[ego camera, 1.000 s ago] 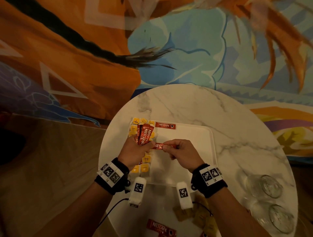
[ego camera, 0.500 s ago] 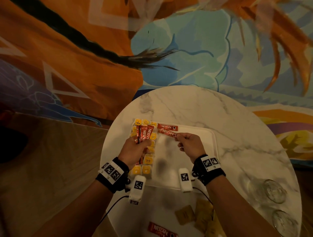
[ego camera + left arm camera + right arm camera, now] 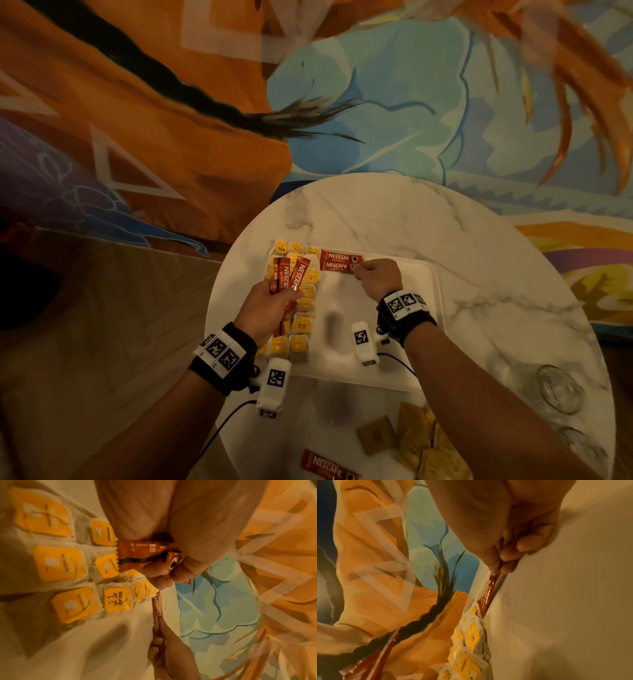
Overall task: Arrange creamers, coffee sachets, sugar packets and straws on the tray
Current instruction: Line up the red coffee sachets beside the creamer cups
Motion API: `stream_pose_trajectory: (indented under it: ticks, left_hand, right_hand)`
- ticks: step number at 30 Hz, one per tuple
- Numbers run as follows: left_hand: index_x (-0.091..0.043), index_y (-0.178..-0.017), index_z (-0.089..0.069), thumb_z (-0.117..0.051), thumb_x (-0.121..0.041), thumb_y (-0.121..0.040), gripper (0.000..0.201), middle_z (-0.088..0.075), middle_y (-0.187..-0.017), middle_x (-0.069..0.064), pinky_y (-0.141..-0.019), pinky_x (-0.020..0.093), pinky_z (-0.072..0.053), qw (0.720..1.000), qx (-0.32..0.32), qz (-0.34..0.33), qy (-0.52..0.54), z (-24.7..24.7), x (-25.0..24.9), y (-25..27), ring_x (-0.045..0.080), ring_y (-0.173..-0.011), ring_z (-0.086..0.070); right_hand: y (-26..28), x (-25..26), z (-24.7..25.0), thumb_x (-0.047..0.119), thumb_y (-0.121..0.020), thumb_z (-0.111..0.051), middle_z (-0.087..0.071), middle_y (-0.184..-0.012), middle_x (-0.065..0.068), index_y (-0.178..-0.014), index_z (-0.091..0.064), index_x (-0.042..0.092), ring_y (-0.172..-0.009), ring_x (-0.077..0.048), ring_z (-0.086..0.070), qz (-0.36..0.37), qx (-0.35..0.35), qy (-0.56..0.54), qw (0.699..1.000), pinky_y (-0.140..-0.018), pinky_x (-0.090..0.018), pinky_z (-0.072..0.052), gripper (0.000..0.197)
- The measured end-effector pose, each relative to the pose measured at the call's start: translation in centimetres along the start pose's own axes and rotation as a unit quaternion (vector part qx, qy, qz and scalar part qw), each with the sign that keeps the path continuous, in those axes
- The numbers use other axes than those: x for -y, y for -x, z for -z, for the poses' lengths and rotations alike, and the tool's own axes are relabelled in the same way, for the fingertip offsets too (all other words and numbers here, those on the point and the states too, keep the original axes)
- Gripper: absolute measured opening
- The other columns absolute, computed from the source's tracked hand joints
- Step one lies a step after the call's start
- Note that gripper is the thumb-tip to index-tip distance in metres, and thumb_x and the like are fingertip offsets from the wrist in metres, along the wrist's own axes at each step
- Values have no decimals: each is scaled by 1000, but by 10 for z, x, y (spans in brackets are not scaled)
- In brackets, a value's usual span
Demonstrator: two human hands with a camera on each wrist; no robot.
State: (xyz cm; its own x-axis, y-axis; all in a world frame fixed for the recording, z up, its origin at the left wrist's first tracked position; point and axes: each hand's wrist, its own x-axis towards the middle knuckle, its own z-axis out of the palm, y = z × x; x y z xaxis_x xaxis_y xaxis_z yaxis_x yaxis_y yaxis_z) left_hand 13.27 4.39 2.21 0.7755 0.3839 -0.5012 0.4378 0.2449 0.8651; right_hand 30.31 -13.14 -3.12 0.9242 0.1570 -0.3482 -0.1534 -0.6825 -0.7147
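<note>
A white tray (image 3: 404,349) lies on the round marble table (image 3: 479,274). Several yellow-tagged tea bags (image 3: 301,325) fill its left side in rows. My left hand (image 3: 270,305) grips a fan of red coffee sachets (image 3: 291,275) above those tea bags; the same bunch (image 3: 137,553) shows in the left wrist view. Two red coffee sachets lie side by side at the tray's far edge. My right hand (image 3: 371,277) pinches the right end of the nearer sachet (image 3: 337,266), which rests flat on the tray (image 3: 489,589).
Another red coffee sachet (image 3: 329,467) and several brown packets (image 3: 418,442) lie on the table near me. Two clear glasses (image 3: 558,389) stand at the right edge. A painted wall rises behind the table.
My right hand carried one sachet from the left hand's bunch up to the tray's far edge and laid it beside the first sachet. The left hand stayed put with its bunch.
</note>
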Motion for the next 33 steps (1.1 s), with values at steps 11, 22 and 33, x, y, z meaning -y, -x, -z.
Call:
stream_pose_trajectory:
  ticks: [11, 22, 33]
  left_hand:
    - [-10, -101, -72, -67, -8, -92, 11, -71, -78, 9, -53, 23, -46, 1000, 20, -20, -12, 0, 0, 1, 9, -59, -64]
    - [-12, -105, -73, -74, -13, -88, 17, -75, -85, 9, -60, 27, -49, 997, 58, -51, -30, -12, -1, 0, 18, -74, -69]
    - [-11, -113, -67, -54, -13, -102, 17, -76, -98, 8, -59, 27, -48, 996, 81, -29, -19, -13, 2, 2, 21, -75, -69]
  right_hand:
    - [23, 13, 8, 42, -92, -68, -67, -101, 2, -110, -63, 14, -90, -15, -61, 34, -63, -8, 997, -79, -26, -43, 34]
    - [79, 30, 12, 21, -98, -63, -71, -77, 7, -82, -72, 17, -60, -7, -58, 149, 186, -147, 960, -53, -15, -42, 19]
    - [86, 22, 5, 13, -96, -64, -74, -84, -12, -83, -62, 9, -75, -20, -72, 93, 149, -214, 961, -67, -34, -58, 14]
